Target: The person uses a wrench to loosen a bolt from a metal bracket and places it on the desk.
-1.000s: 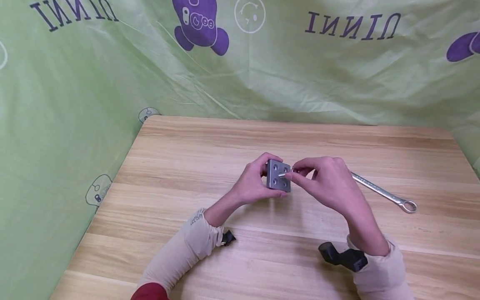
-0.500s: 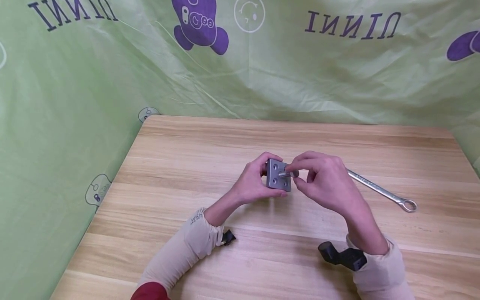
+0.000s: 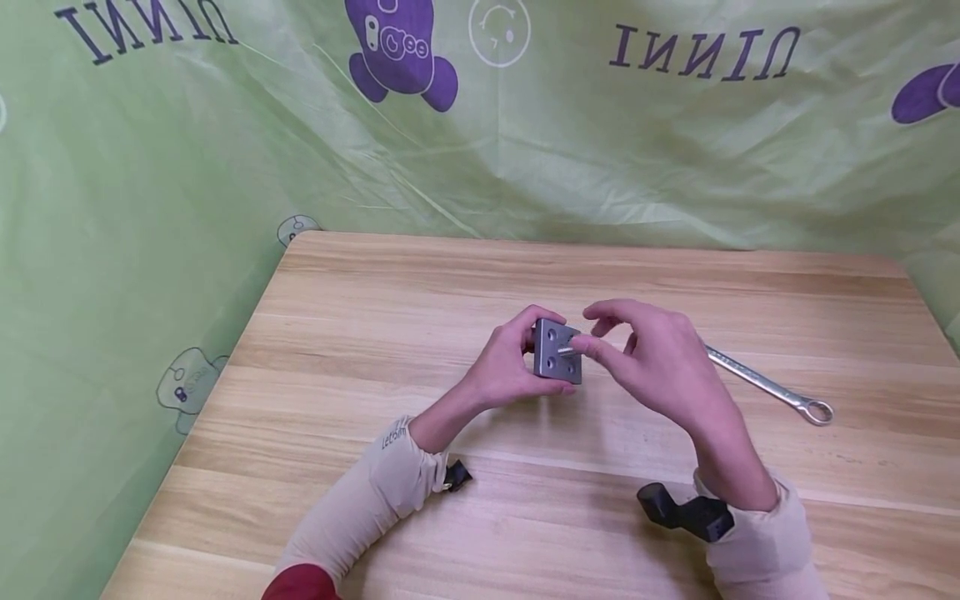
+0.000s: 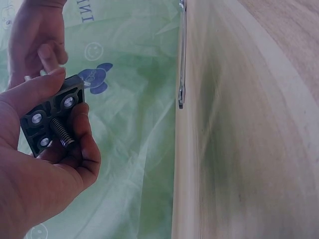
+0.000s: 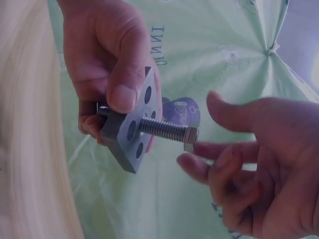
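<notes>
My left hand [image 3: 506, 362] grips a square grey metal plate [image 5: 128, 152] by its edges, above the wooden table. A hex bolt [image 5: 164, 129] runs through the plate's middle, and its threaded end [image 4: 61, 132] sticks out on the far side between my left fingers. Round holes surround the bolt on the plate's face. The hex head [image 5: 191, 138] stands out well clear of the plate. Beside it is my right hand [image 3: 667, 367], thumb and fingers spread apart, with fingertips close to the bolt head in the right wrist view.
A ring-ended wrench [image 3: 757, 382] lies on the wooden table [image 3: 375, 317] right of my right hand, which partly hides it. Green printed cloth [image 3: 525, 167] hangs behind and left of the table. A black wrist mount [image 3: 686, 512] juts from the right sleeve.
My right fingers moved over the bolt head, then spread apart from it. My left hand and the plate have stayed almost still.
</notes>
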### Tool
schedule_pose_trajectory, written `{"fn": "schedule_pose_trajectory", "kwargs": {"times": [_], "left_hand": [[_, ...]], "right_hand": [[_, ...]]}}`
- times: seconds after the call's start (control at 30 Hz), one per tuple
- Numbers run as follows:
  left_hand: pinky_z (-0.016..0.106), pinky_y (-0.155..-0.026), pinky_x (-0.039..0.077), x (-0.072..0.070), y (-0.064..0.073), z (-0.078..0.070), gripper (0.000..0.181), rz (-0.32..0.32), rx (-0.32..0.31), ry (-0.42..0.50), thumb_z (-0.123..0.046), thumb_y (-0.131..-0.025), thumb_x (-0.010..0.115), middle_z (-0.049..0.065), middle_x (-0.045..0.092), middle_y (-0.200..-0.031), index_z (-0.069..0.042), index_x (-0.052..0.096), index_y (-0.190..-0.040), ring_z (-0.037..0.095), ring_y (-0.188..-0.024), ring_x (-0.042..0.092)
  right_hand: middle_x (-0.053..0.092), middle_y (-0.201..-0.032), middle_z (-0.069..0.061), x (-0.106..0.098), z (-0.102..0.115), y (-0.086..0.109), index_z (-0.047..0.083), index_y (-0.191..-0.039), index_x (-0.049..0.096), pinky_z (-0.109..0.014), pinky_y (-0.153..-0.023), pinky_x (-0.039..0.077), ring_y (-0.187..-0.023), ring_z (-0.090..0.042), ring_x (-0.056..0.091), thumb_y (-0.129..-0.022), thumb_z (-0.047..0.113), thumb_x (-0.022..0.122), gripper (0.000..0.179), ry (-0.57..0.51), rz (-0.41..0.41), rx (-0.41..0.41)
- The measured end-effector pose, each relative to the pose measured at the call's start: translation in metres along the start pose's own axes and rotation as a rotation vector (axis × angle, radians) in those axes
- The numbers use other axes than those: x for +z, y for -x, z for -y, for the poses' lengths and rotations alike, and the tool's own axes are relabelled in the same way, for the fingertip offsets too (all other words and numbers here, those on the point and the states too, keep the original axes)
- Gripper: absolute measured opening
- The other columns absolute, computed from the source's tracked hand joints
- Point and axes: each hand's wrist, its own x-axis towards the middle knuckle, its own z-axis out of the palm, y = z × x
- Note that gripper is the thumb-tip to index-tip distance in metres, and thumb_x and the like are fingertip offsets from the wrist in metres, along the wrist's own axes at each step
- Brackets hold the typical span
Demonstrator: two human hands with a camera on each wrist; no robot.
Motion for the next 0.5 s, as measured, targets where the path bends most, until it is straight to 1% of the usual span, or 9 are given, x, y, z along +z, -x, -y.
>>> {"fn": "schedule_pose_trajectory", "kwargs": {"times": [0.1,0.2,0.27,0.33,0.5], "left_hand": [[0.040,-0.082,0.054,0.0001,0.0001,0.0002,0.071,-0.005,0.005,-0.003,-0.001,-0.063,0.086,0.016,0.069,-0.106,-0.007,0.050,-0.123,0.012,-0.082,0.065],[0.040,-0.082,0.054,0.0001,0.0004,0.0005,0.071,-0.009,0.013,-0.009,0.000,-0.062,0.087,0.015,0.069,-0.106,-0.007,0.051,-0.123,0.011,-0.081,0.065],[0.039,-0.081,0.054,0.0001,0.0005,0.0010,0.071,-0.011,0.018,-0.014,0.000,-0.062,0.087,0.015,0.069,-0.105,-0.008,0.051,-0.123,0.010,-0.080,0.065],[0.038,-0.080,0.054,0.0000,0.0006,0.0015,0.071,-0.012,0.022,-0.016,-0.001,-0.062,0.087,0.015,0.069,-0.104,-0.008,0.051,-0.123,0.010,-0.079,0.065],[0.037,-0.080,0.054,0.0001,0.0009,0.0018,0.071,-0.009,0.028,-0.021,-0.001,-0.062,0.087,0.015,0.069,-0.105,-0.006,0.051,-0.123,0.009,-0.078,0.065]], "right_hand": [[0.072,-0.077,0.001,-0.0012,0.0008,-0.0009,0.017,-0.095,0.073,-0.027,-0.055,0.040,-0.061,-0.014,0.054,-0.093,0.052,0.056,0.038,0.038,0.047,0.109],[0.068,-0.067,0.002,-0.0016,0.0007,-0.0005,0.019,-0.084,0.074,-0.028,-0.056,0.038,-0.061,-0.016,0.054,-0.092,0.060,0.050,0.048,0.054,0.089,0.162],[0.066,-0.064,0.003,-0.0011,0.0003,-0.0001,0.019,-0.081,0.074,-0.028,-0.056,0.038,-0.059,-0.015,0.053,-0.091,0.061,0.052,0.048,0.056,0.096,0.168],[0.067,-0.063,0.004,-0.0001,-0.0002,0.0000,0.018,-0.082,0.075,-0.028,-0.055,0.039,-0.059,-0.014,0.054,-0.090,0.058,0.056,0.045,0.055,0.090,0.158],[0.070,-0.067,0.004,0.0018,-0.0005,-0.0004,0.017,-0.086,0.077,-0.026,-0.055,0.040,-0.060,-0.011,0.055,-0.087,0.046,0.067,0.031,0.043,0.063,0.111]]}}
